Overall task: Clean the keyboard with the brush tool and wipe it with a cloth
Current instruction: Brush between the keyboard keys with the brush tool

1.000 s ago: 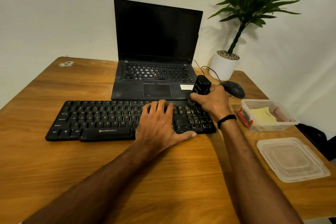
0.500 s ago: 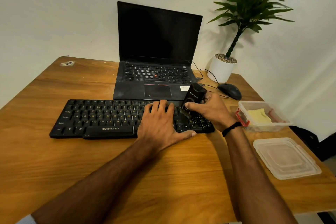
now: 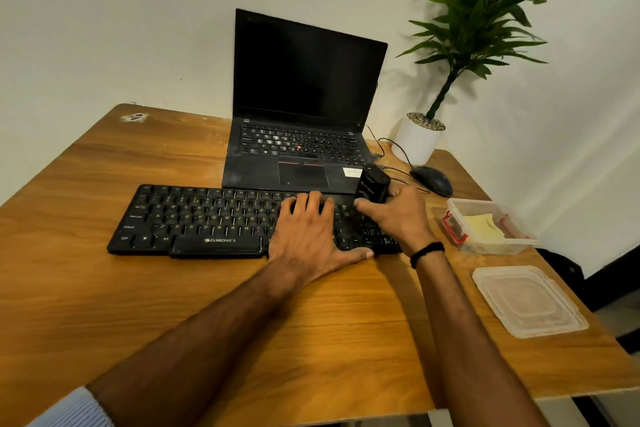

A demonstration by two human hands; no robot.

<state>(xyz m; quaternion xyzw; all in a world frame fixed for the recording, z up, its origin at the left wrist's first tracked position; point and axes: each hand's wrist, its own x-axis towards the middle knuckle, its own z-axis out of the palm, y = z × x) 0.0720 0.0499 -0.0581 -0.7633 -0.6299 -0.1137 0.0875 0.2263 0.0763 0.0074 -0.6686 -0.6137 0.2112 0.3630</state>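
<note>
A black Zebronics keyboard (image 3: 207,218) lies across the wooden table (image 3: 311,340) in front of a laptop. My left hand (image 3: 311,236) rests flat on the keyboard's right-middle part, fingers spread, thumb on the table edge side. My right hand (image 3: 398,215) is over the keyboard's right end, gripping a black brush tool (image 3: 372,185) that stands nearly upright; its bristle end is hidden behind my fingers. A yellow cloth (image 3: 483,225) lies inside a clear plastic box (image 3: 519,243) to the right.
An open black laptop (image 3: 304,114) stands behind the keyboard. A dark mouse (image 3: 433,180) with its cable and a white plant pot (image 3: 419,139) sit at the back right. The box's clear lid (image 3: 526,302) lies near the table's right edge.
My right hand has brought the brush tool from a left-leaning tilt back to nearly upright at the keyboard's right end. My left hand has stayed flat on the keys.
</note>
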